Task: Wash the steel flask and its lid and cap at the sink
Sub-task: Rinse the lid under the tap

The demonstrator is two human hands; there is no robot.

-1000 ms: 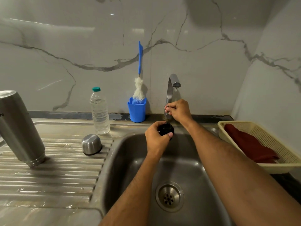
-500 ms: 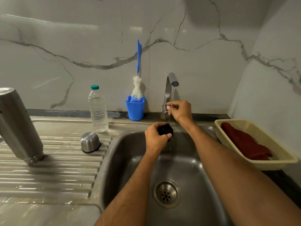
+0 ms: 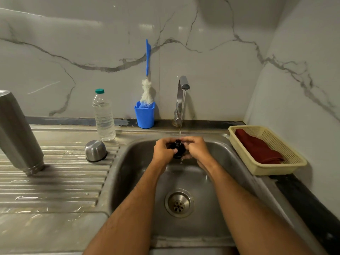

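Head view showed two bare forearms reaching out over the sink [image 3: 128,162], its drain nearest the camera. Beyond the drain, the left hand [image 3: 162,150] and the right hand [image 3: 196,149] met around the black lid [image 3: 177,150], fingers of both curled and clamped on it, holding it under a thin stream from the tap [image 3: 181,100]. Water struck the top of the lid and dripped off below.

To the left, on the ribbed draining board [image 3: 55,181], the steel cap [image 3: 95,150] sat mouth down, and the steel flask [image 3: 16,133] stood mouth down and leaning at the far left edge. By my reading the lid was mid-rinse. The wet board suggested the flask and cap might be rinsed already, though that could not be confirmed; any scrubbing with the bottle brush [image 3: 147,85], which stood in its blue cup [image 3: 144,115] against the wall, seemed yet to come.

A plastic water bottle [image 3: 104,116] stood further back, and a cream basket [image 3: 294,162] with a dark red cloth [image 3: 257,148] lay to the right. No readable writing showed on any of them.
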